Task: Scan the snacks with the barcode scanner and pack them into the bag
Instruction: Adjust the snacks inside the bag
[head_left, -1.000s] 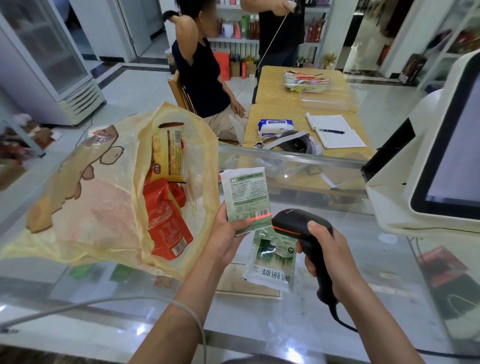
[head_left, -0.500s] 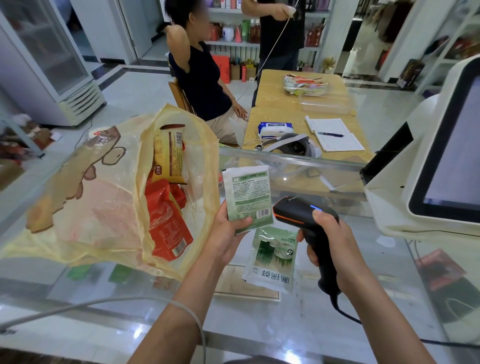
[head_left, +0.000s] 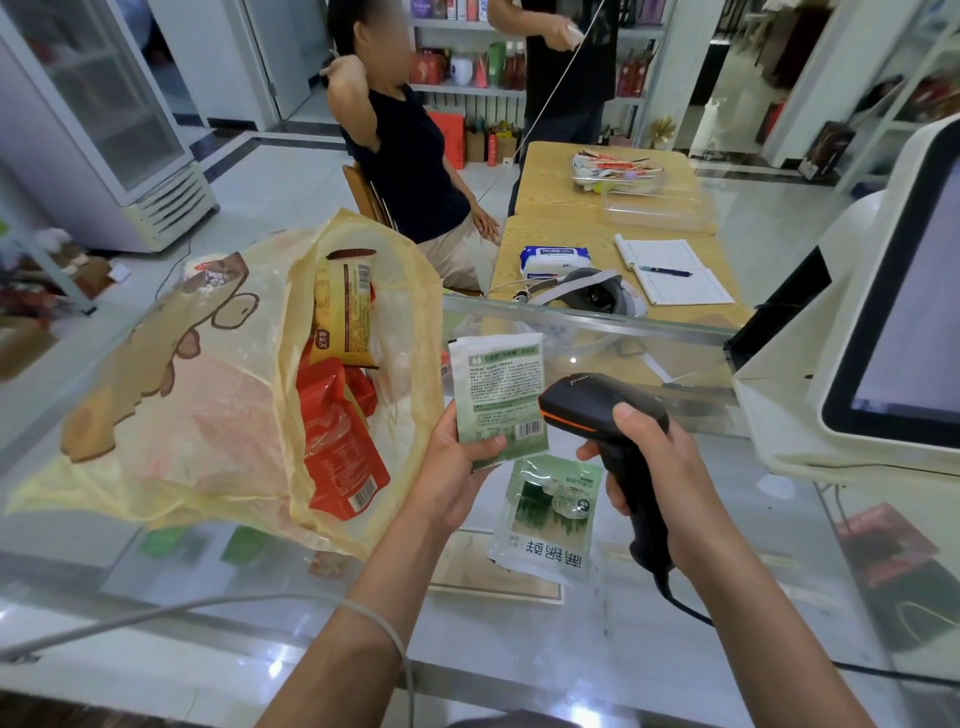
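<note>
Two flat, glossy green-and-white packets. First packet (head_left: 496, 395) pinched upright in the left hand (head_left: 457, 467), thumb curled over its lower edge, barcode side showing. Second packet (head_left: 550, 514) flat on the glass counter (head_left: 571, 649), just below. One black plastic scanner (head_left: 597, 410) with an orange stripe, handle gripped in the right hand (head_left: 660, 483), nose just beside the first packet. One thin, crinkled, see-through yellow plastic bag (head_left: 182, 415) lying to the left, mouth open. Inside, seemingly two shiny red packets (head_left: 337, 447) and one tan packet (head_left: 345, 317).
</note>
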